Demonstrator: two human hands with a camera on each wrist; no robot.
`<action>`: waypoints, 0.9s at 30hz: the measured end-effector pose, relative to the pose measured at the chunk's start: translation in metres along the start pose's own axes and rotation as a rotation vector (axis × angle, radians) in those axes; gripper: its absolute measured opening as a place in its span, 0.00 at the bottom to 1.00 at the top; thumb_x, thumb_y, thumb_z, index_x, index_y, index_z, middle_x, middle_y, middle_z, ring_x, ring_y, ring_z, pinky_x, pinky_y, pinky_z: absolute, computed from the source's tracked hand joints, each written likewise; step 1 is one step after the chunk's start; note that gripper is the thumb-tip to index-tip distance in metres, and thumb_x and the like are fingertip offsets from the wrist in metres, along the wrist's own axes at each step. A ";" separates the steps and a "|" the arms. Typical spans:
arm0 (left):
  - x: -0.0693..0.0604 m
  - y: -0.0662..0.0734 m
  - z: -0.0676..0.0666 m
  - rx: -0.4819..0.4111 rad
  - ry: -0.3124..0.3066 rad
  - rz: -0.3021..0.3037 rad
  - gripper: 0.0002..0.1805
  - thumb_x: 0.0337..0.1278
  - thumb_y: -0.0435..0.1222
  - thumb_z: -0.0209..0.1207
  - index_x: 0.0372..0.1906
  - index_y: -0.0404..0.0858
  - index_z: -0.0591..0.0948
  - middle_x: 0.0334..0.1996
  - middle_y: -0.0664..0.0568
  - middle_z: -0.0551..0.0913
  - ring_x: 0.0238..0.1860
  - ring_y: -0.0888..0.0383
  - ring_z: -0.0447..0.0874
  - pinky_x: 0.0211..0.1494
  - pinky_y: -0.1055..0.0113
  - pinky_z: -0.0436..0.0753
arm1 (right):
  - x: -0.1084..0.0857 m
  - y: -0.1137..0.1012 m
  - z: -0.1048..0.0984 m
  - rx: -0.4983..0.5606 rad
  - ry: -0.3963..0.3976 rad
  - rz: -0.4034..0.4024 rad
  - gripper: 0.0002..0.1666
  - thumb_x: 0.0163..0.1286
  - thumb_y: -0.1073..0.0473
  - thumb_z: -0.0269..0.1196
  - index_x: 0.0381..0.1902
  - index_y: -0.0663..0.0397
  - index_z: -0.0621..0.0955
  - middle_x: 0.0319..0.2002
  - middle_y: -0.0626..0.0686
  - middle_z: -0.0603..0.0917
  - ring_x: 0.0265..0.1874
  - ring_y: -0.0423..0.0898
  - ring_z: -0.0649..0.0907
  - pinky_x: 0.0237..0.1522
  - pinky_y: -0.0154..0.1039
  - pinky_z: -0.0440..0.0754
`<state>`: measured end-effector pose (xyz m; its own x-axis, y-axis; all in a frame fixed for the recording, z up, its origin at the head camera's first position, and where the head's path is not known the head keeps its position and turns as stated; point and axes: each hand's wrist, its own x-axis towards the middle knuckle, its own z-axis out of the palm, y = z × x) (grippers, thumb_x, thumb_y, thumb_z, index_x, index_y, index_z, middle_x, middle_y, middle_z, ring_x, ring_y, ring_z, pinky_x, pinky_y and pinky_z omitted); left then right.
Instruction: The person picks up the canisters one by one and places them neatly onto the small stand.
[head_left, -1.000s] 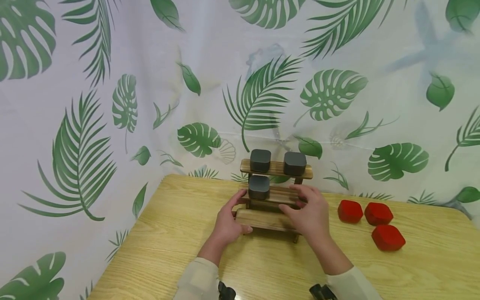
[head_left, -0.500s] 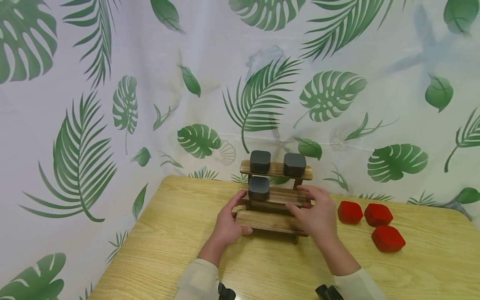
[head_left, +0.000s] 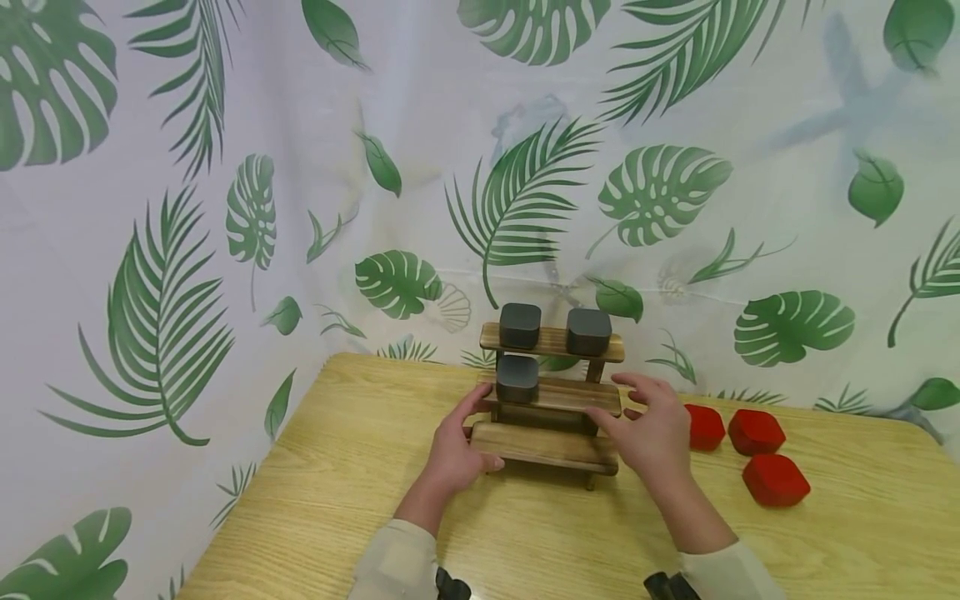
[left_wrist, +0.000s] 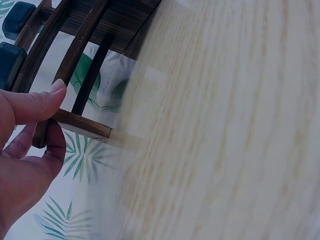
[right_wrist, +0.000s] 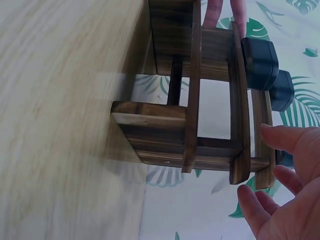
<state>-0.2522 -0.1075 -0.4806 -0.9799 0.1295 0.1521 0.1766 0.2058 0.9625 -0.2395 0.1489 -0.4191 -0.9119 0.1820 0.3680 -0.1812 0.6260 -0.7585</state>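
Note:
A three-tier wooden display stand point(head_left: 547, 448) stands on the table. Two dark grey rounded-square blocks sit on its top tier, one at the left point(head_left: 521, 325) and one at the right point(head_left: 588, 332). A third grey block point(head_left: 517, 378) is on the left of the middle tier. My left hand point(head_left: 454, 450) grips the stand's left end; the left wrist view shows thumb and fingers point(left_wrist: 55, 145) around a shelf end. Beside the right end, my right hand point(head_left: 656, 435) holds nothing, its thumb and fingers spread near the shelf edges in the right wrist view.
On the table point(head_left: 337, 500) right of the stand lie three red rounded blocks: one point(head_left: 705, 428) partly behind my right hand, one point(head_left: 757, 432) beside it, and one point(head_left: 776, 480) nearer. A leaf-printed cloth point(head_left: 420, 208) hangs behind and to the left.
My right hand has moved right, away from the middle tier to beside the stand's right end, partly covering one red block. The left hand and the stand have stayed put.

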 end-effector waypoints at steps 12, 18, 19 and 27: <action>0.000 -0.001 0.000 -0.022 -0.003 -0.025 0.61 0.30 0.11 0.72 0.73 0.58 0.68 0.60 0.51 0.76 0.45 0.46 0.75 0.40 0.58 0.81 | 0.006 0.024 -0.006 -0.075 0.025 0.019 0.31 0.56 0.53 0.78 0.56 0.57 0.82 0.56 0.62 0.78 0.50 0.62 0.81 0.43 0.56 0.83; 0.000 -0.001 0.001 -0.018 -0.006 -0.037 0.61 0.31 0.12 0.71 0.74 0.57 0.68 0.61 0.52 0.75 0.47 0.46 0.75 0.40 0.58 0.81 | 0.006 0.030 -0.009 -0.080 0.025 0.021 0.31 0.57 0.51 0.77 0.56 0.57 0.82 0.56 0.62 0.79 0.51 0.62 0.81 0.43 0.55 0.83; 0.000 -0.001 0.001 -0.017 -0.006 -0.036 0.61 0.31 0.12 0.71 0.74 0.58 0.68 0.61 0.52 0.75 0.47 0.46 0.75 0.40 0.58 0.81 | 0.006 0.031 -0.010 -0.079 0.027 0.022 0.31 0.57 0.51 0.77 0.56 0.57 0.82 0.56 0.62 0.79 0.51 0.62 0.81 0.43 0.56 0.83; 0.000 -0.001 0.001 -0.024 -0.008 -0.031 0.61 0.32 0.12 0.71 0.74 0.57 0.67 0.61 0.50 0.75 0.46 0.46 0.75 0.38 0.58 0.82 | 0.009 0.037 -0.019 -0.100 0.053 0.022 0.32 0.58 0.51 0.76 0.57 0.59 0.82 0.56 0.62 0.79 0.50 0.63 0.81 0.43 0.57 0.83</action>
<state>-0.2523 -0.1072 -0.4817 -0.9841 0.1311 0.1201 0.1434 0.1865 0.9719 -0.2471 0.1878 -0.4336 -0.8941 0.2345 0.3815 -0.1214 0.6932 -0.7105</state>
